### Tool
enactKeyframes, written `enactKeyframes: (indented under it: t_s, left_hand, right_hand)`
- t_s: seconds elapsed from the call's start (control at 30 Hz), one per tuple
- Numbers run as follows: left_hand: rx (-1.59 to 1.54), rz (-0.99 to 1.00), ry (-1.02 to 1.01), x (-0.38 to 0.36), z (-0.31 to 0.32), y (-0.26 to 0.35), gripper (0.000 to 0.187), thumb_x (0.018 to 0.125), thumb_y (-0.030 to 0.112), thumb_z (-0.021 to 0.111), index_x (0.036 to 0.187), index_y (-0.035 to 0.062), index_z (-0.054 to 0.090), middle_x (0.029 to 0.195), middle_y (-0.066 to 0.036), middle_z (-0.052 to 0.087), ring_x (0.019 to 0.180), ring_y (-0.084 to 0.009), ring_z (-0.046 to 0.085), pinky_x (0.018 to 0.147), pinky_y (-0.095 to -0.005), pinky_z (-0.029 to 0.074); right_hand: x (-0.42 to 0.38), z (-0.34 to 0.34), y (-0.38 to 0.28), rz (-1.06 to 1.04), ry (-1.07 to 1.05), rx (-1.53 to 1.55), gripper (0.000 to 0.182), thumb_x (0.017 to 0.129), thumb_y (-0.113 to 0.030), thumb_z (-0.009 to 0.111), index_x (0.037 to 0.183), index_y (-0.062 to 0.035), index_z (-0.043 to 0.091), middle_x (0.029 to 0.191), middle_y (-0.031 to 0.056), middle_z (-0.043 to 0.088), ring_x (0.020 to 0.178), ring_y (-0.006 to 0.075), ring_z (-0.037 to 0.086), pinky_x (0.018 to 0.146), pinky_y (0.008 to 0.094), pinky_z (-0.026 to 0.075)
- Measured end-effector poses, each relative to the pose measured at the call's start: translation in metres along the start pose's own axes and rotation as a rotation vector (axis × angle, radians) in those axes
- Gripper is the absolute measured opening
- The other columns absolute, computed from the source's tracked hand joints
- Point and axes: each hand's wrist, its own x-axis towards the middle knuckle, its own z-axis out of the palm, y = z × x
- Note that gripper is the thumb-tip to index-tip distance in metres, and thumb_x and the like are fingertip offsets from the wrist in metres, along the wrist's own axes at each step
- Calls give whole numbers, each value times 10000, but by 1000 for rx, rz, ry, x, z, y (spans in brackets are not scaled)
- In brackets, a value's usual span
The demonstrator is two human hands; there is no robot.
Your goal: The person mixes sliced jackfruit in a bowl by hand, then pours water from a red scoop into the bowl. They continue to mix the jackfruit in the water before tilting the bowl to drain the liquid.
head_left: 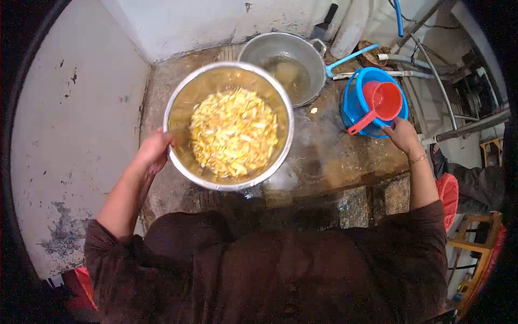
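My left hand (155, 150) is closed on the left rim of a large stainless steel bowl (226, 76). Yellow chopped pieces (234, 132), sitting in liquid, fill much of it. On the other side, my right hand (403, 136) has its fingers curled at the near rim of a blue bucket (349, 105). A red dipper (389, 101) rests in the bucket's mouth, its handle pointing toward me and to the left. Behind the bowl stands a grey metal pot (253, 46) with some liquid inside, partly hidden by the bowl.
A spatula with a black handle (326, 21) leans on the back wall. A light blue stick (353, 55) lies beside a brown basket (371, 54). Pipes (434, 81) run along the right. A person's dark-clothed leg (475, 181) and a wooden stool (475, 235) are at far right.
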Motion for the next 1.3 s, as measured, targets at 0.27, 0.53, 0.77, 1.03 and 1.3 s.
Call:
enactKeyframes:
  t_s: [0.27, 0.53, 0.77, 1.03, 1.3]
  left_hand:
    - [22, -125, 57, 38, -69, -134, 155, 635, -9, 566, 785, -18, 605, 651, -67, 591, 503, -147, 521, 453, -261, 408]
    - [-81, -207, -12, 85, -87, -197, 200, 673, 10, 565, 867, -13, 611, 694, -67, 607, 539, -146, 575, 466, -282, 471]
    - [669, -110, 164, 88, -86, -182, 169, 759, 106, 586, 889, -1, 568, 820, -141, 615, 714, -259, 610, 616, -376, 487]
    - [892, 678, -147, 146, -21, -140, 372, 866, 191, 506, 1129, -60, 426, 1095, -276, 515, 1031, -425, 494, 898, -445, 399]
    - [1105, -107, -232, 133, -12, -196, 698, 863, 327, 529, 1354, -60, 218, 1314, -325, 347, 1219, -458, 362, 1035, -430, 318]
  right_hand:
    - [-6, 20, -181, -537, -238, 186, 314, 807, -296, 665, 793, 7, 584, 691, 155, 596, 606, 259, 542, 576, 369, 430]
    - [26, 104, -345, -818, -455, 80, 292, 830, -307, 562, 889, -31, 638, 849, 194, 638, 811, 369, 608, 731, 443, 468]
    - [45, 175, -413, -938, -614, 43, 280, 834, -272, 519, 919, -33, 639, 960, 209, 617, 907, 369, 593, 803, 450, 464]
    - [96, 222, -466, -868, -532, 48, 278, 776, -220, 535, 924, -31, 674, 960, 209, 645, 889, 349, 634, 785, 445, 500]
    - [50, 238, -412, -409, -669, 256, 594, 874, -528, 375, 1123, -40, 608, 1175, 255, 549, 1117, 402, 509, 983, 418, 380]
